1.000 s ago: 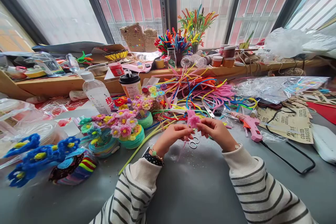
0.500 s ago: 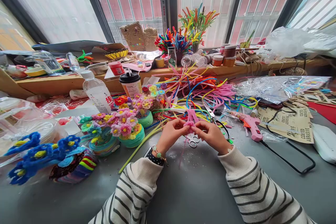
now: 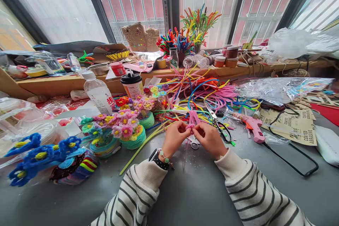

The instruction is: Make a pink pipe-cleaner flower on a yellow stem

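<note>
The right hand has come in toward the left hand since a second ago, and the black scissors, their loops hidden then, now show beside it. The fingers of both hands pinch the knotted near end of the pink bundle, low over the worktop; its fuzzy, bendy stems fan away from the person. One thin strand hangs below, and small scissors with pale loops lie partly hidden under the hands. Beyond, a tangle of soft coloured stems crowds the space; to the right lie a smooth pink glue gun and printed abrasive sheets. On the left, a ridged turquoise pot holds plush flowers, near a clear plastic bottle and a lidded cup, its contents hidden
</note>
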